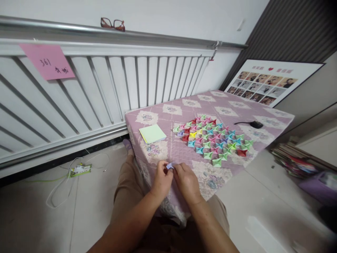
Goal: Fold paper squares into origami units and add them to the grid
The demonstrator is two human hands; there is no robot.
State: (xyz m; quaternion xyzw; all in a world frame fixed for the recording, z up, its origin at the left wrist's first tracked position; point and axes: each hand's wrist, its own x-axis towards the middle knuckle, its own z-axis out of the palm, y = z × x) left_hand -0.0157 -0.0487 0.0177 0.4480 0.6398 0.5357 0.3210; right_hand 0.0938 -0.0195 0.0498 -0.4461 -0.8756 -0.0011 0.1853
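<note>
Between my two hands, over the near edge of the table, is a small folded piece of lavender paper (pixel 170 165). My left hand (pixel 161 178) pinches it from the left with closed fingers. From the right, my right hand (pixel 186 179) also grips it, its fingers bent around the paper's edge. Beyond my hands, rows of small folded paper pieces (pixel 207 144) in green, pink, red, blue and yellow stand on the cloth. A stack of square paper sheets (pixel 152 133), pale green on top, lies to the left of those rows.
A pink patterned cloth (pixel 181 116) covers the table. A black object with a cord (pixel 256 124) lies at its right. Behind are a white radiator (pixel 142 80) and a pipe holding glasses (pixel 113 24). A power strip (pixel 81 170) with cables sits on the floor at left.
</note>
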